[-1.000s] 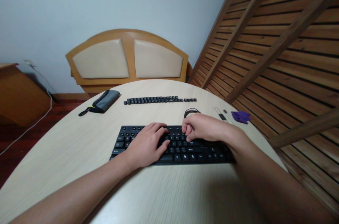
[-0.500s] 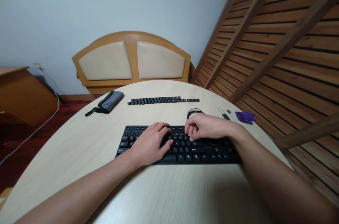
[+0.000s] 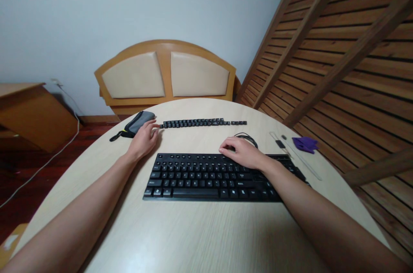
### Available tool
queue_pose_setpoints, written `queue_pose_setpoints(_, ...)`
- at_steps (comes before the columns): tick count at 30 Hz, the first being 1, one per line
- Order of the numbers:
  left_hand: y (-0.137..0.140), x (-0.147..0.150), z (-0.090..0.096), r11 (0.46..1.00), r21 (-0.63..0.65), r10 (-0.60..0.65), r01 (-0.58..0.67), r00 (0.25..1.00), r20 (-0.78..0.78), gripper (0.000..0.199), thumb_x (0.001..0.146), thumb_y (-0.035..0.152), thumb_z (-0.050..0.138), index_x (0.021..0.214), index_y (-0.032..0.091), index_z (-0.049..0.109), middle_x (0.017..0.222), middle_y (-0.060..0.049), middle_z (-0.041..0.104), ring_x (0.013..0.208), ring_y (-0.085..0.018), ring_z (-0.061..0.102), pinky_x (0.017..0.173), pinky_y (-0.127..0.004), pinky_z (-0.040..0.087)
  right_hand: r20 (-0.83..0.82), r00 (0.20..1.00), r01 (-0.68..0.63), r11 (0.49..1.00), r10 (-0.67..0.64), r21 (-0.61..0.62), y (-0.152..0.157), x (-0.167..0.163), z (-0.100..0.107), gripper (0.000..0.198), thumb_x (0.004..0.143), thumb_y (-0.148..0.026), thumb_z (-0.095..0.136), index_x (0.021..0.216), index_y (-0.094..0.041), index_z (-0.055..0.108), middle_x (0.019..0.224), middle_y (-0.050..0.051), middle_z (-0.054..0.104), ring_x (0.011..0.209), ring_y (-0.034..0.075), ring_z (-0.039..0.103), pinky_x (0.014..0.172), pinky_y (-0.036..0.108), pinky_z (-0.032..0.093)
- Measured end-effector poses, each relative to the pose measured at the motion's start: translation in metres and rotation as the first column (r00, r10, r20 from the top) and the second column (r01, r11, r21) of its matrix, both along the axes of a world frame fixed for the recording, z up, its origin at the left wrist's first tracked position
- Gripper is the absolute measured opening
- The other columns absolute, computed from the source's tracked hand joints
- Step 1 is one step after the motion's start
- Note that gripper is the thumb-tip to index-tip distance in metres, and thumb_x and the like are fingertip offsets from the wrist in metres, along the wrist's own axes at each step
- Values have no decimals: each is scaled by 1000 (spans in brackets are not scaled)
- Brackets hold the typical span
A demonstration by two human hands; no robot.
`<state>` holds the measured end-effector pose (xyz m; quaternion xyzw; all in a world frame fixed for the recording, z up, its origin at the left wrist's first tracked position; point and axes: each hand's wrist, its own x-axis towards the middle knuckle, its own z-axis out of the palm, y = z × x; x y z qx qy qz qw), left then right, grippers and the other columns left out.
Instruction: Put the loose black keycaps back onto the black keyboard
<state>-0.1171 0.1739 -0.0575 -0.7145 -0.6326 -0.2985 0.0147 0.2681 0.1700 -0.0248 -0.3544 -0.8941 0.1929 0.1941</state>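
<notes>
My left hand (image 3: 145, 139) reaches over the table to the left end of the loose keycap rows (image 3: 193, 123), fingers stretched out. Its fingertips are at the leftmost single keycap (image 3: 161, 126); whether they touch it I cannot tell. A black keyboard (image 3: 193, 177) lies flat in front of me, its lettered keys in place. My right hand (image 3: 243, 152) rests over the keyboard's upper right part, fingers curled and thumb tip close to the index finger. Anything inside that curl is hidden. A coiled black cable (image 3: 248, 136) lies just behind this hand.
A grey zip pouch (image 3: 140, 121) with a black strap lies beside my left hand. To the right are a wire puller (image 3: 280, 143), a thin pale rod (image 3: 306, 164) and a purple cloth (image 3: 305, 144). The round table (image 3: 193, 238) stands before a wooden headboard (image 3: 166, 75).
My left hand has left the keyboard and moved forward and left to the end of the keycap rows. My right hand has shifted slightly, still curled. The view has turned a little left.
</notes>
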Motion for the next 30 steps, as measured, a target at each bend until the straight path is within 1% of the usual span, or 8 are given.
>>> queue_pose_setpoints(2, 4, -6, -9, 999, -29, -41, 41, 999, -5, 38, 94, 31, 40, 122, 13, 57, 146, -16, 50, 134, -28, 48, 115, -44, 35, 4, 1000, -3, 1000, 3, 7, 0, 1, 0, 22, 95, -32, 55, 91, -16, 71, 90, 7, 69, 86, 20, 61, 80, 32, 44)
queue_pose_setpoints(5, 5, -4, -15, 996, -69, -56, 53, 998, -40, 43, 93, 30, 41, 131, 14, 52, 143, -15, 54, 130, -28, 51, 112, -43, 38, 12, 1000, -2, 1000, 2, 6, 1, 0, 0, 22, 95, -32, 55, 91, -16, 71, 90, 7, 70, 86, 20, 61, 80, 32, 44)
queue_pose_setpoints(11, 0, 2, -7, 998, -56, 2, -7, 996, -90, 40, 91, 33, 48, 126, 15, 56, 128, -15, 62, 115, -30, 59, 103, -42, 46, 22, 1000, 9, 1000, -10, 21, 1, 0, 0, 23, 95, -32, 54, 90, -16, 71, 89, 7, 70, 85, 20, 61, 78, 32, 43)
queue_pose_setpoints(15, 0, 5, -4, 998, -45, 48, -54, 991, -126, 45, 90, 33, 50, 129, 11, 54, 134, -17, 57, 120, -32, 56, 105, -43, 45, 15, 1000, 4, 999, -4, 47, 2, 0, -2, 24, 96, -32, 54, 89, -16, 71, 87, 7, 69, 84, 20, 61, 77, 32, 43)
queue_pose_setpoints(18, 1, 8, -4, 996, -65, 51, -62, 987, -153, 41, 91, 29, 48, 126, 12, 58, 137, -14, 58, 122, -29, 56, 108, -40, 42, -4, 1000, 7, 997, -7, 73, 4, 0, -7, 22, 95, -31, 55, 86, -18, 70, 85, 6, 70, 82, 20, 62, 77, 32, 44)
queue_pose_setpoints(23, -4, 13, 2, 985, -106, 116, -137, 977, -180, 33, 93, 34, 50, 115, 16, 67, 114, -13, 71, 108, -31, 64, 92, -38, 50, -34, 999, 28, 996, -26, 82, 6, 0, -11, 21, 94, -30, 56, 82, -20, 70, 82, 5, 70, 79, 20, 63, 73, 32, 45)
queue_pose_setpoints(27, -16, 17, 13, 977, -135, 137, -166, 970, -200, 26, 92, 37, 55, 103, 19, 70, 107, -11, 73, 101, -30, 67, 83, -35, 51, -37, 997, 68, 994, -65, 81, 4, 0, -10, 23, 93, -31, 56, 78, -21, 70, 79, 5, 70, 76, 20, 63, 70, 31, 44)
queue_pose_setpoints(30, -32, 19, 19, 976, -167, 109, -141, 975, -192, 27, 93, 39, 54, 106, 21, 69, 104, -9, 74, 94, -28, 69, 77, -33, 51, -35, 996, 79, 994, -77, 77, 2, -1, -8, 24, 93, -32, 56, 76, -21, 69, 78, 4, 70, 75, 19, 63, 69, 31, 43)
